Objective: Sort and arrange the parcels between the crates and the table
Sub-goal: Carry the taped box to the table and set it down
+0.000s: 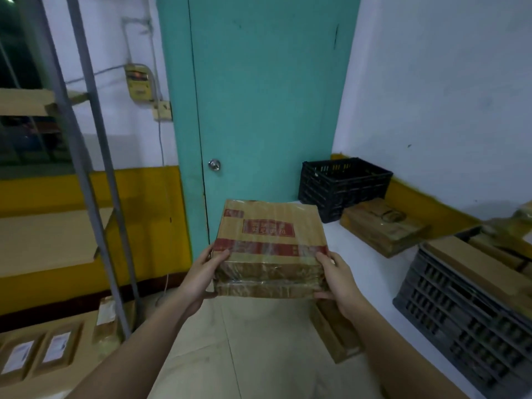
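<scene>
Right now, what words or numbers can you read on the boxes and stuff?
Held parcel: red printed characters in a red frame, too blurred to read.
Two white labels on the flat parcels at lower left: print too small to read.
Yellow wall box beside the teal door: markings too blurred to read.
Nothing else shows any writing.

This looks like a parcel sorting or storage room in a plain back-of-shop space. Taped cardboard parcels lie about: one on the white counter (371, 254) beside a black plastic crate (342, 187), others packed in a grey crate (466, 315), and labelled boxes (37, 352) stacked low on the left. A metal rack (95, 180) holds flat cardboard sheets. The walls are bare white with a yellow band (144, 197), with a teal door (264, 105) and exposed wiring to a wall switch box (139, 82).
</scene>
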`<state>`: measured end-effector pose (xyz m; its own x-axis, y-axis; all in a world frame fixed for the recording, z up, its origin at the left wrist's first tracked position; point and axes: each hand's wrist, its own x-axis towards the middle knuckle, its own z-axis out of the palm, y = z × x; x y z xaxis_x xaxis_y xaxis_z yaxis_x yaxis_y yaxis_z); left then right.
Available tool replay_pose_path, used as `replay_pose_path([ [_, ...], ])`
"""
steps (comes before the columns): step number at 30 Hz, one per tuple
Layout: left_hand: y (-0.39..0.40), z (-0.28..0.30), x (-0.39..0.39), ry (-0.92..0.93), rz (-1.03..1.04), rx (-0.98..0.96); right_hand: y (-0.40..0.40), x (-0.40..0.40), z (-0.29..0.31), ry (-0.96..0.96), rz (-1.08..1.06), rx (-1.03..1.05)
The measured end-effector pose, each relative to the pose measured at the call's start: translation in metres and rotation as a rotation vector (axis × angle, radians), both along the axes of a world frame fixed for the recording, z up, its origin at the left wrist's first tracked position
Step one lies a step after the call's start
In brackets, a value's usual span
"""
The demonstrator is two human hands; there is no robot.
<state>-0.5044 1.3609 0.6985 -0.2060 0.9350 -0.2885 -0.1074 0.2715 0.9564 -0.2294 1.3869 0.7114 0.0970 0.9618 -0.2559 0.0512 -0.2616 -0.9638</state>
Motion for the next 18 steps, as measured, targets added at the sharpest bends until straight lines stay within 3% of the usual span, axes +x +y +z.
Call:
replay_pose_path([
  [9,0.144,-0.006,-0.008,-0.003,-0.107,-0.006,0.123,-0.005,0.000,-0.021,-0.120,-0.022],
  [18,0.310,0.013,0.047,0.075,-0.225,0.035,0.264,0.045,-0.013,0.066,-0.199,-0.114],
])
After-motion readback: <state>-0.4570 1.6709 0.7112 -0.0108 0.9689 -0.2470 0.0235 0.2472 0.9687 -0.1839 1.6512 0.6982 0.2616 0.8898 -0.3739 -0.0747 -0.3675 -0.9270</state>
